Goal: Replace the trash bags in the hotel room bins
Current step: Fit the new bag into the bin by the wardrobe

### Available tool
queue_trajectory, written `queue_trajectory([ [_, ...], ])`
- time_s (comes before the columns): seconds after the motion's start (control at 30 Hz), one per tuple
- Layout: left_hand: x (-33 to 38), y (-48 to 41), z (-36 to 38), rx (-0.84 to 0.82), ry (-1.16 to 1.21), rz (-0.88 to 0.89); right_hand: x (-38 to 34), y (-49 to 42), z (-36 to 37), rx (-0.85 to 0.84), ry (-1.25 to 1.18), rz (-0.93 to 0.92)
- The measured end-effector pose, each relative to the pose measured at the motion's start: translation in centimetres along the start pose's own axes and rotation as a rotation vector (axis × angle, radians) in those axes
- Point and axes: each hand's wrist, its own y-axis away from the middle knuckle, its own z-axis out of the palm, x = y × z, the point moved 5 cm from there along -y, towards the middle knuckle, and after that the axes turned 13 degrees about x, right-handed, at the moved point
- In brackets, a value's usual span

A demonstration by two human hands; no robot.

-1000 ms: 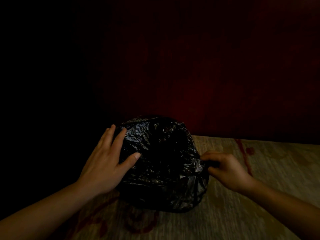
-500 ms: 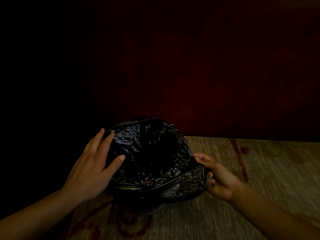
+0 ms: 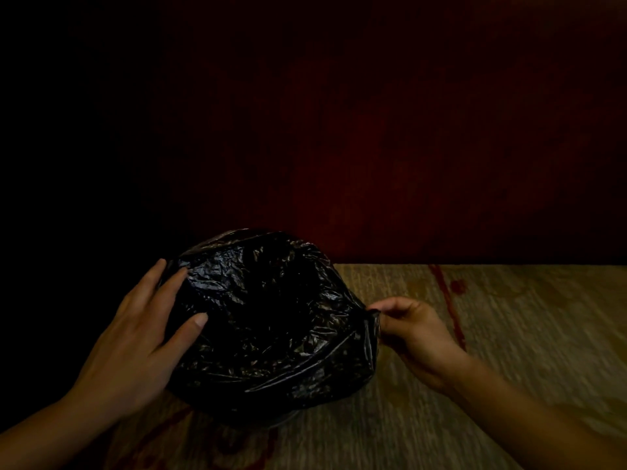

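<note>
While your left hand (image 3: 135, 337) lies flat against the left flank of the black trash bag (image 3: 271, 317), its fingers (image 3: 176, 279) straight and spread and the thumb set apart, your right hand (image 3: 414, 330) pinches a fold of film at the bag's right edge between thumb and forefinger. The other right fingers curl loosely beneath.

The bag stands on the patterned carpet (image 3: 509, 334), near the dark red wall (image 3: 407, 164), between your two hands. It appears to be draped over the bin, but the film hides the bin itself.

Observe the following hazards:

1. Tearing. The film is thin and creased. A sharp outward pull at the pinch, while the left palm pins the opposite side, would likely split it at the fold.
2. Hem slip. Tension applied from the right only may draw the hem off the left or far side. The far side lies in shadow, so its seating cannot be confirmed.
3. Bin movement. A light bin may slide or tip toward the pulling hand if the left palm lifts away.
4. Trapped air. The crumpled surface suggests slack; unvented, it may lift the liner out.

Pull slowly and evenly.
</note>
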Motion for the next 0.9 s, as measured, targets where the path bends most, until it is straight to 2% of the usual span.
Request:
queue_trajectory([
  [0.1,0.3,0.0,-0.1,0.010,0.011,-0.003,-0.7,0.5,0.7,-0.016,-0.045,-0.031],
  [0.23,0.2,0.0,-0.1,0.015,0.025,0.000,-0.8,0.8,1.9,0.018,-0.066,0.014],
  [0.4,0.3,0.1,0.0,0.031,0.024,0.019,0.0,0.0,3.8,0.070,0.229,0.054],
  [0.5,0.2,0.1,0.0,0.027,0.025,0.011,0.7,-0.8,4.8,0.092,0.269,0.113],
  [0.7,-0.2,-0.1,0.1,0.027,0.012,0.022,2.7,-0.3,4.9,-0.024,-0.169,0.529],
  [0.8,-0.4,0.0,0.2,0.034,0.018,0.023,2.7,0.2,4.3,-0.085,-0.362,0.578],
  [0.9,-0.4,0.0,0.2,0.030,0.026,0.016,2.3,0.0,3.3,-0.179,-0.421,0.531],
])
